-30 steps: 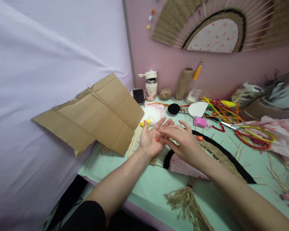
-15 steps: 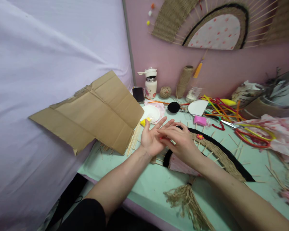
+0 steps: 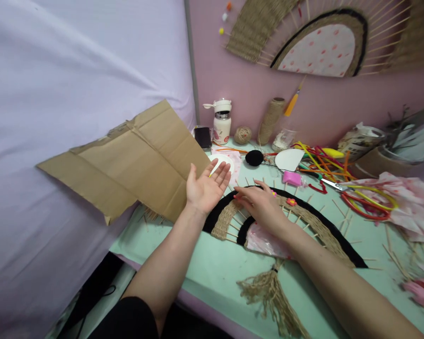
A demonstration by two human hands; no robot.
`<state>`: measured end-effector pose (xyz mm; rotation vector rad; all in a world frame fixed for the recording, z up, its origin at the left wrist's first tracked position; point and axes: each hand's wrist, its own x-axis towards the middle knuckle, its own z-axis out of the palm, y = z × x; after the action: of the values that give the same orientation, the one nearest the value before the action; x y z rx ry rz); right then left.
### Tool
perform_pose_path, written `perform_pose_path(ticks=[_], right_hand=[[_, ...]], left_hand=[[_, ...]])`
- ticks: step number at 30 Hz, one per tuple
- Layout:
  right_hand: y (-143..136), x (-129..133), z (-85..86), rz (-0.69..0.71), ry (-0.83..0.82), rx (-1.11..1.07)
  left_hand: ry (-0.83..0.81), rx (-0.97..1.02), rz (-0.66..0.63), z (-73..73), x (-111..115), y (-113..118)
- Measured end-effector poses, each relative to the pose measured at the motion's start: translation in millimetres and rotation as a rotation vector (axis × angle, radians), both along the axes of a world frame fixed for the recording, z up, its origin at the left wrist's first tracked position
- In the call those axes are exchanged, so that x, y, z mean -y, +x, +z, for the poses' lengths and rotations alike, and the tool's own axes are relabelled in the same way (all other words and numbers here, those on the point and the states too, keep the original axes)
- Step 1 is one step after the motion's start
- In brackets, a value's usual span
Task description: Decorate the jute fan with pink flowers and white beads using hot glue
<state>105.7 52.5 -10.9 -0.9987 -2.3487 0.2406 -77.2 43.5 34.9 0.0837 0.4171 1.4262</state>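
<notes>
Left hand point(image 3: 207, 188) has drawn away from the right hand point(image 3: 263, 207); they are apart, the left palm-up and spread. Nearest lies a tassel point(image 3: 270, 288), then the fan point(image 3: 265, 239), flat below the right hand. Red bit point(image 3: 235, 196) at those fingertips: pinched or not, I cannot tell. Behind: pink block point(image 3: 291, 178), bottle point(image 3: 222, 130).

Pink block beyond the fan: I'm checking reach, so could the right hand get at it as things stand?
Probably yes: the right hand is over the fan, and the pink block lies just past its black edge, with only thin sticks jutting between.
</notes>
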Motion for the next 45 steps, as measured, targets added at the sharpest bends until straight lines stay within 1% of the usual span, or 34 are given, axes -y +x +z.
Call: perform_pose_path(ticks=[6,15,19,27,45], right_hand=[[-1.6,-0.8,-3.2,0.03,0.006,0.073],[-1.1,0.9,3.2,0.008,0.056,0.134],[-1.4,1.4,3.5,-0.006,0.064,0.14],[-2.3,2.3,-1.6,-0.018,0.04,0.127],[-0.7,0.4,-0.2,-0.042,0.032,0.16]], left_hand=[[-0.024,-0.009,0.009,1.2,1.5,1.0],[-0.027,0.006,-0.01,0.6,1.7,1.5],[-0.039,0.008,-0.014,1.0,1.8,2.2],[-0.047,-0.007,-0.031,0.7,1.2,3.0],[-0.095,-0.03,-0.055,0.1,0.0,2.1]])
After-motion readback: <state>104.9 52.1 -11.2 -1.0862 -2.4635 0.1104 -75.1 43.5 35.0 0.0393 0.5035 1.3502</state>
